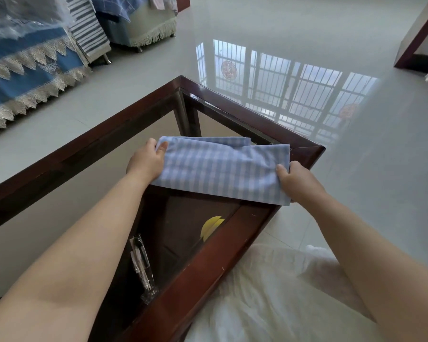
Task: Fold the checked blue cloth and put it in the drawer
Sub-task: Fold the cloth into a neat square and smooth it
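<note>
Glass-topped table (304, 150) with dark red wood frame, one corner pointing away from you; all places below are given from it. Pale tiled floor (307, 45) around it, mirroring a barred window.

Checked blue cloth (220, 169) lies folded into a wide band across the table's far-right corner, near edge over the glass, right end at the frame rail.

Your left arm runs long and straight over the glass; left hand (147, 161) pinches the cloth's far-left corner, thumb on top, fingers beneath. Your right hand (298, 181) grips the cloth's right end at the table's right rail, thumb on top, fingers curled under.

Under the glass: yellow disc (211, 227) and clear plastic packet (142, 267).

No readable writing or labels anywhere.
</note>
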`<state>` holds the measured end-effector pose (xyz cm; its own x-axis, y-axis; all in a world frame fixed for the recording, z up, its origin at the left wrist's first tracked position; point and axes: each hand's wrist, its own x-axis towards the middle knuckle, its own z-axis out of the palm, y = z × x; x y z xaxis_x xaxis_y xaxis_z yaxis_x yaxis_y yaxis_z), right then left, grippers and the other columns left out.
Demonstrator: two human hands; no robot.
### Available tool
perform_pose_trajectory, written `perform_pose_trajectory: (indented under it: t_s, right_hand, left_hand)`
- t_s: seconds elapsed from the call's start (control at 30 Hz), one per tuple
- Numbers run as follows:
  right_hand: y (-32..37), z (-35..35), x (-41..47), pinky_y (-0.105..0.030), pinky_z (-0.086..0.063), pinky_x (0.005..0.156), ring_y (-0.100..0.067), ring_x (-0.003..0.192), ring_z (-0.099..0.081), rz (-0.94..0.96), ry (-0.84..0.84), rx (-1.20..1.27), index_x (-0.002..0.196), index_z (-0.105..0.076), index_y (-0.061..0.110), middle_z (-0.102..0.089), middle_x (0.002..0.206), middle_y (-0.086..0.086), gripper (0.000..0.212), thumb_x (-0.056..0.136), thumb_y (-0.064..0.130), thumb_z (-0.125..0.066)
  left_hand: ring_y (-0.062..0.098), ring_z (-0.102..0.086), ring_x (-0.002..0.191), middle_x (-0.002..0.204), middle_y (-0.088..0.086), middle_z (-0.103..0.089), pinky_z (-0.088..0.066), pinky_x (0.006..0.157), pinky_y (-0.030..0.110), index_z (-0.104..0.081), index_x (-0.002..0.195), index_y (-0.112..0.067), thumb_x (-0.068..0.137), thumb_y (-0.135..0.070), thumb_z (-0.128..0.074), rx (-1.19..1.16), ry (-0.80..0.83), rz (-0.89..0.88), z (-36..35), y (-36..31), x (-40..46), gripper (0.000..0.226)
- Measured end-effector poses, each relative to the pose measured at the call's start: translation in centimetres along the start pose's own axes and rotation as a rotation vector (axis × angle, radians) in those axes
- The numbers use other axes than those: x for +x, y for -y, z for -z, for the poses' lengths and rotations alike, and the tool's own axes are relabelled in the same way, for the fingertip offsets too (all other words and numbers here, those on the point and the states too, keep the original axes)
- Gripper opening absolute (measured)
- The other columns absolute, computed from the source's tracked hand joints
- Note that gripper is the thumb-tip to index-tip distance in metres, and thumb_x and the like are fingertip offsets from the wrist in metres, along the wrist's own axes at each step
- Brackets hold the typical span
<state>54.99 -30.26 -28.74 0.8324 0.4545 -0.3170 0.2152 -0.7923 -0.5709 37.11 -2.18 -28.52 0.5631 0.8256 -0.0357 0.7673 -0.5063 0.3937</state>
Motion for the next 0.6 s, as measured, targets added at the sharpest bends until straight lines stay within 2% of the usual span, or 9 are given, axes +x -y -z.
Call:
perform_pose_trajectory:
  t_s: [0.1, 0.2, 0.3, 0.4, 0.43, 0.5, 0.57, 0.6]
  right_hand:
    - [-0.4, -0.5, -1.1, -0.038, -0.045, 0.065, -0.029, 0.076, -0.055, 0.142, -0.116, 0.086, 0.099, -0.04, 0.01, -0.054, 0.079, -0.003, 0.028, 0.1, 0.037, -0.032]
    - [-0.2, -0.9, -1.2, -0.035, -0.033, 0.06, -0.029, 0.071, -0.049, 0.172, -0.192, 0.085, 0.096, -0.037, 0.014, -0.049, 0.071, 0.002, 0.024, 0.101, 0.037, -0.03]
    - [0.1, -0.5, -0.2, -0.035, -0.035, 0.064, -0.03, 0.079, -0.05, 0.057, -0.133, -0.092, 0.099, -0.042, 0.012, -0.056, 0.088, -0.007, 0.035, 0.1, 0.044, -0.027]
    - [0.5, 0.8, -0.3, -0.033, -0.037, 0.062, -0.033, 0.093, -0.056, -0.008, -0.16, -0.345, 0.117, -0.045, 0.011, -0.057, 0.112, -0.011, 0.043, 0.097, 0.048, -0.034]
    - [0.8, 1.2, -0.5, -0.035, -0.039, 0.066, -0.035, 0.105, -0.054, -0.005, -0.192, -0.405, 0.126, -0.039, 0.011, -0.05, 0.122, -0.013, 0.044, 0.097, 0.043, -0.041]
    - [2.2, 1.6, -0.8, -0.042, -0.039, 0.089, -0.034, 0.126, -0.038, 0.118, -0.293, -0.438, 0.138, -0.027, 0.016, -0.034, 0.139, -0.013, 0.05, 0.094, 0.025, -0.049]
    - [4.4, 1.3, -0.8, -0.043, -0.019, 0.114, -0.029, 0.142, -0.017, 0.396, -0.367, -0.394, 0.145, -0.024, 0.024, -0.021, 0.153, -0.007, 0.055, 0.094, 0.024, -0.045]
    - [5.4, 0.7, -0.7, -0.046, -0.007, 0.118, -0.027, 0.146, -0.005, 0.512, -0.337, -0.417, 0.147, -0.021, 0.027, -0.012, 0.158, -0.004, 0.054, 0.097, 0.031, -0.039]
  left_hand:
    - [0.023, -0.048, 0.066, 0.074, 0.006, -0.049, -0.035, 0.053, 0.031, -0.043, 0.095, -0.012, 0.1, -0.048, -0.028, -0.2, -0.133, -0.066, -0.3, 0.7, -0.6, 0.039]
    - [0.027, -0.052, 0.07, 0.078, 0.007, -0.051, -0.038, 0.058, 0.033, -0.043, 0.099, -0.012, 0.099, -0.05, -0.029, -0.182, -0.143, -0.057, -0.5, 1.0, -0.4, 0.04]
    - [0.032, -0.056, 0.09, 0.103, 0.013, -0.053, -0.043, 0.069, 0.039, -0.045, 0.11, -0.014, 0.098, -0.052, -0.026, -0.004, -0.102, 0.015, -0.6, 0.3, 0.3, 0.044]
    - [0.03, -0.055, 0.097, 0.12, 0.013, -0.045, -0.048, 0.068, 0.039, -0.044, 0.113, -0.014, 0.098, -0.048, -0.033, 0.145, -0.258, -0.059, -0.4, -0.7, 0.3, 0.038]
    - [0.03, -0.053, 0.102, 0.124, 0.013, -0.044, -0.051, 0.071, 0.04, -0.044, 0.116, -0.014, 0.099, -0.044, -0.036, 0.166, -0.304, -0.134, -0.4, -1.0, 0.1, 0.035]
    - [0.031, -0.047, 0.118, 0.135, 0.01, -0.044, -0.048, 0.088, 0.045, -0.045, 0.127, -0.017, 0.099, -0.038, -0.037, 0.166, -0.277, -0.296, -0.8, -1.8, -0.1, 0.036]
    - [0.028, -0.03, 0.139, 0.151, 0.001, -0.034, -0.027, 0.111, 0.048, -0.033, 0.144, -0.025, 0.101, -0.041, -0.028, 0.204, -0.115, -0.442, -1.6, -3.6, -0.7, 0.046]
    - [0.025, -0.018, 0.146, 0.157, -0.004, -0.023, -0.014, 0.117, 0.048, -0.022, 0.149, -0.03, 0.101, -0.045, -0.021, 0.255, -0.02, -0.493, -2.2, -4.6, -1.0, 0.051]
